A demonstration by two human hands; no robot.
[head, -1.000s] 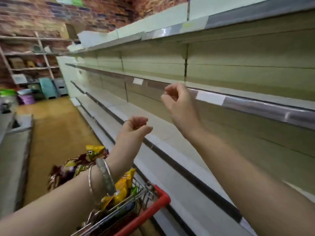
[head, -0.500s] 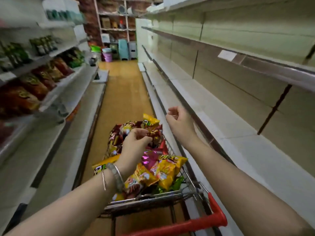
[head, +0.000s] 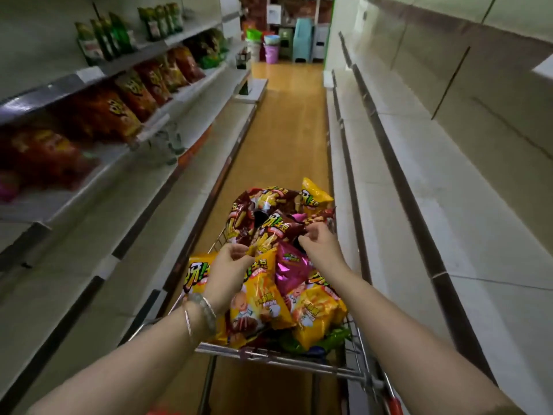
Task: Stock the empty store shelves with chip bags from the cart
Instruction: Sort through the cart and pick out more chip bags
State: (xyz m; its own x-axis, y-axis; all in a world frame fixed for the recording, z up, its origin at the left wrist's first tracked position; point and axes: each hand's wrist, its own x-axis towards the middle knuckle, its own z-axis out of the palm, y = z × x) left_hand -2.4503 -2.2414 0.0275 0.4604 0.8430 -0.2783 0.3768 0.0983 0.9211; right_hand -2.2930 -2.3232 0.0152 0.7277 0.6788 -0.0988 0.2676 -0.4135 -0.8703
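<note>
A wire cart (head: 278, 353) with a red handle stands in the aisle before me, heaped with yellow, maroon and pink chip bags. My left hand (head: 229, 272) pinches the top corner of a yellow chip bag (head: 260, 295) in the near part of the pile. My right hand (head: 320, 244) pinches the edge of a maroon chip bag (head: 278, 230) lying across the middle. The bare cream shelves (head: 419, 163) run along the right side of the aisle.
On the left, shelves (head: 98, 136) carry rows of red and orange snack bags and green bottles. The wooden aisle floor (head: 287, 115) runs ahead to stacked plastic stools and buckets (head: 287, 43) at the far end.
My view has swung from the bare right-hand shelves down to the cart. Both hands dropped from shelf height onto the chip bags and took hold of one each.
</note>
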